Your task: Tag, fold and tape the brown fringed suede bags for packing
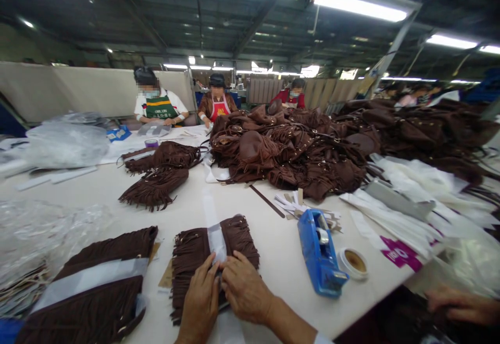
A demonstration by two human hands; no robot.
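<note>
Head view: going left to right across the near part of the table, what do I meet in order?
Brown fringed bundle with a pale band, second brown fringed bundle, blue tape dispenser, tape roll, purple print on white material.

left hand is bare | right hand is bare | right forearm shows pale bluish-white sleeve edge

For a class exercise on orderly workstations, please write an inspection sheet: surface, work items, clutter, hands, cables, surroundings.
Surface: white tabletop, crowded.
Work items: brown fringed bag with white strip across it; banded brown bag at left.
Clutter: pile of brown bags, blue tape dispenser, tape roll beside it, clear plastic bags.
Hands: left hand and right hand, fingertips together at the strip.
Cables: nothing seen on the tabletop.
Surroundings: three co-workers opposite; another person's hand, lower right.
</note>
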